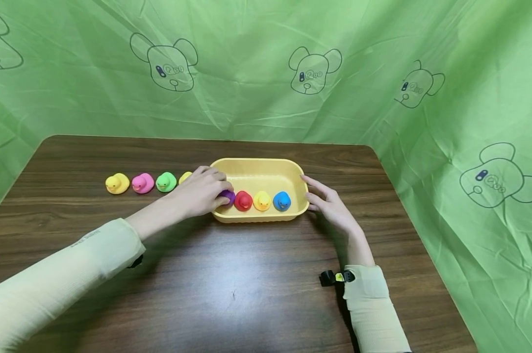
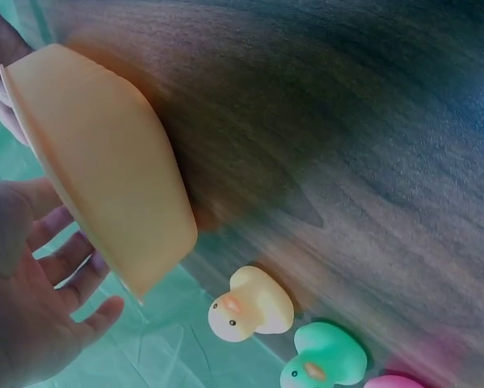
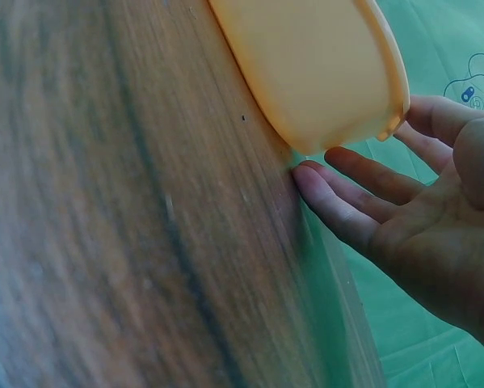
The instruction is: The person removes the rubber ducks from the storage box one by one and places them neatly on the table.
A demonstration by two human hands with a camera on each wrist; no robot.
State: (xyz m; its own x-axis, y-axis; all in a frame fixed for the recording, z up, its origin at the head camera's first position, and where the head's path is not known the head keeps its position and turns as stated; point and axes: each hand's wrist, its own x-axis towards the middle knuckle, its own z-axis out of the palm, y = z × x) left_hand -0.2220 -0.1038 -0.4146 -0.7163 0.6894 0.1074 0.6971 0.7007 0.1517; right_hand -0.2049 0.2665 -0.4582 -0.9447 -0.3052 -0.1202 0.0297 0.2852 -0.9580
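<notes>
My left hand (image 1: 201,190) reaches over the left end of a pale yellow plastic basin (image 1: 266,217) and holds a purple rubber duck (image 1: 228,196) inside it, mostly covered by the fingers. Beside it in the basin stand a red duck (image 1: 243,201), a yellow duck (image 1: 262,201) and a blue duck (image 1: 282,201) in a row along the near wall. At the basin's right end, my right hand (image 1: 334,208) rests its fingertips by the rim and wall. The right wrist view shows these fingers (image 3: 347,214) spread loosely against the basin.
Left of the basin, a yellow duck (image 1: 117,183), a pink duck (image 1: 143,183) and a green duck (image 1: 166,182) line up on the brown wooden table (image 1: 230,294). Another yellow duck (image 1: 185,176) is partly hidden by my left hand. A green curtain (image 1: 248,73) hangs behind and at the sides.
</notes>
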